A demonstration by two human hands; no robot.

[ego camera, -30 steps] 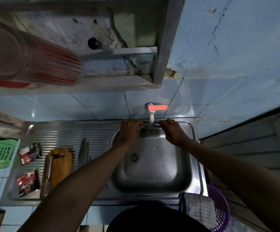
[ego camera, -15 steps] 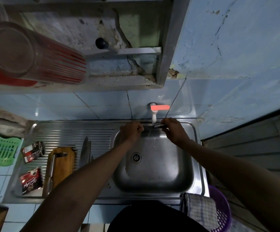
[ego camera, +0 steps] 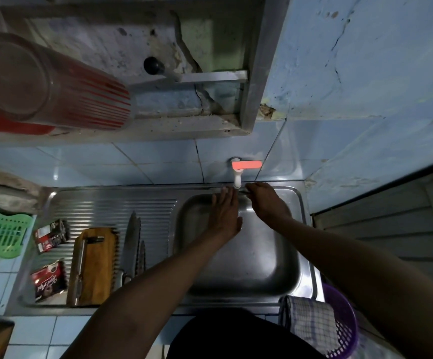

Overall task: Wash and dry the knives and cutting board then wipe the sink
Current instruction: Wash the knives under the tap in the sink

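Observation:
A steel sink [ego camera: 262, 260] has a white tap with a red handle [ego camera: 246, 165] at its back wall. My right hand [ego camera: 264, 200] grips a thin knife handle held under the spout at the back rim; the blade is hidden behind my left hand. My left hand [ego camera: 224, 213] lies flat with fingers stretched, just left of the spout. On the ribbed draining board lie a wooden cutting board [ego camera: 93, 265] and two knives [ego camera: 132, 244] side by side, blades pointing away.
Two dark red packets [ego camera: 48, 281] lie left of the cutting board. A green plastic rack [ego camera: 0, 237] stands at far left. A checked cloth [ego camera: 311, 325] hangs over a purple basket [ego camera: 345, 322] at front right. A shelf with a striped glass [ego camera: 46, 86] hangs overhead.
My left hand has let go of the knife, flattened out and slid right toward the spout. My right hand has stayed at the back rim.

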